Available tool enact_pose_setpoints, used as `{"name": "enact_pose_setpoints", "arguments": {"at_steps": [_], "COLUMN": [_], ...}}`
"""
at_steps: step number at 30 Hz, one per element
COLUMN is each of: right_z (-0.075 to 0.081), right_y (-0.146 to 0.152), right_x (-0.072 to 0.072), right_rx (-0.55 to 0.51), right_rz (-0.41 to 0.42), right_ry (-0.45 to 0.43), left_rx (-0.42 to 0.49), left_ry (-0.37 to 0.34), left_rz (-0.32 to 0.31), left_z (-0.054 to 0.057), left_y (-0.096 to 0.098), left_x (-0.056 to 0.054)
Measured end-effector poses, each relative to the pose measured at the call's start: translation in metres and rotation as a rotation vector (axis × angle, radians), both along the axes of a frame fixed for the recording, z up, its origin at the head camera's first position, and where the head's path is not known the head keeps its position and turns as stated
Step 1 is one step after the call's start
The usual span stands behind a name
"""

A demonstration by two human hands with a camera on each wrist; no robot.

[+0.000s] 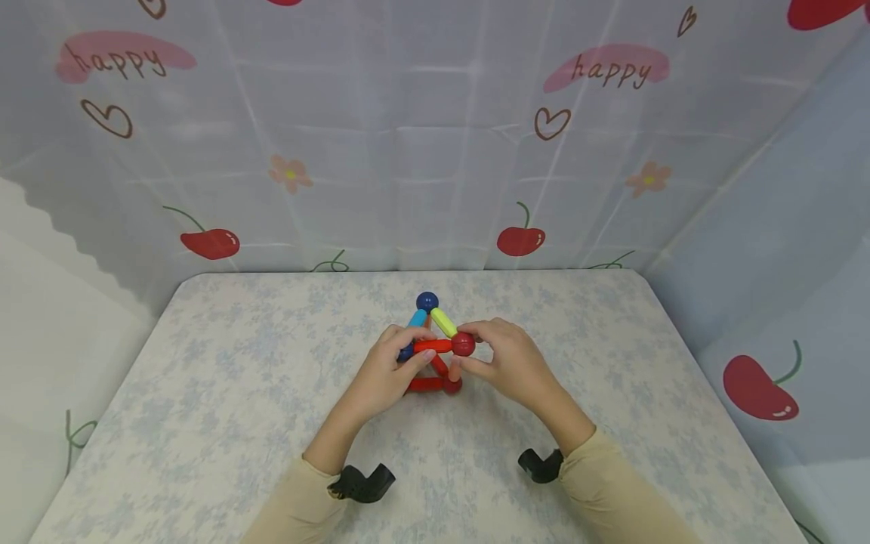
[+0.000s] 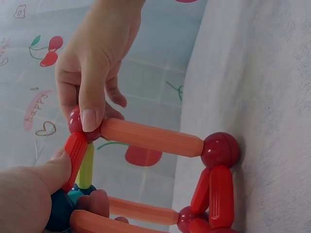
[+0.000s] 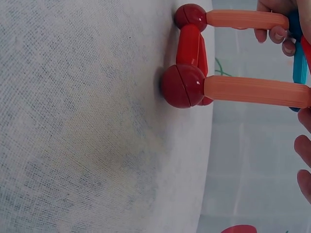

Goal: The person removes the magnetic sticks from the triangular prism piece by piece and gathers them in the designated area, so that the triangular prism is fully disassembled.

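Observation:
A prism-shaped frame of magnetic rods and balls stands on the table. My right hand (image 1: 513, 363) pinches its near upper red ball (image 1: 464, 344) between thumb and fingers. The left hand (image 1: 384, 370) holds the upper red rod (image 2: 75, 158) beside a dark blue ball (image 2: 59, 211), its thumb lying on the rod. A yellow-green rod (image 1: 444, 323) joins the red ball to another blue ball (image 1: 427, 301), and a light blue rod (image 1: 417, 319) joins the two blue balls. Orange rods (image 3: 257, 91) run down to lower red balls (image 3: 182, 86), linked by red rods (image 1: 426, 384). The left hand partly hides its blue ball.
The frame rests on a pale, blue-patterned tabletop (image 1: 224, 393). Behind it hangs a white curtain (image 1: 408, 151) printed with cherries, hearts and flowers. Black curved pieces (image 1: 367, 483) sit at both cuffs, above the table.

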State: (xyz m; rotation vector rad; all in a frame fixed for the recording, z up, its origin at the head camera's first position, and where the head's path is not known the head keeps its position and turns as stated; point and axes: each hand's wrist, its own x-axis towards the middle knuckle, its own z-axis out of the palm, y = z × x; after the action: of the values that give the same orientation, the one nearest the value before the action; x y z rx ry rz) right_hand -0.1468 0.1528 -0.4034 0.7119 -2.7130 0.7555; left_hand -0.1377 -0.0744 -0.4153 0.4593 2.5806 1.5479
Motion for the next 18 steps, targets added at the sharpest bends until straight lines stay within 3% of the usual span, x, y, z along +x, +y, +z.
{"name": "enact_pose_setpoints", "arguments": {"at_steps": [11, 18], "right_z": [0.0002, 0.0019], "right_y": [0.0025, 0.0038], "right_x": [-0.0025, -0.0051], "right_rx": [0.025, 0.041], "right_rz": [0.055, 0.087], "right_ry": [0.01, -0.031], "left_rx": [0.026, 0.039], "left_ry": [-0.01, -0.005], "left_rz": [0.01, 0.013], "left_z": [-0.0009, -0.0022], "left_y": [0.0007, 0.001], "left_x": [0.0005, 0.0009]}}
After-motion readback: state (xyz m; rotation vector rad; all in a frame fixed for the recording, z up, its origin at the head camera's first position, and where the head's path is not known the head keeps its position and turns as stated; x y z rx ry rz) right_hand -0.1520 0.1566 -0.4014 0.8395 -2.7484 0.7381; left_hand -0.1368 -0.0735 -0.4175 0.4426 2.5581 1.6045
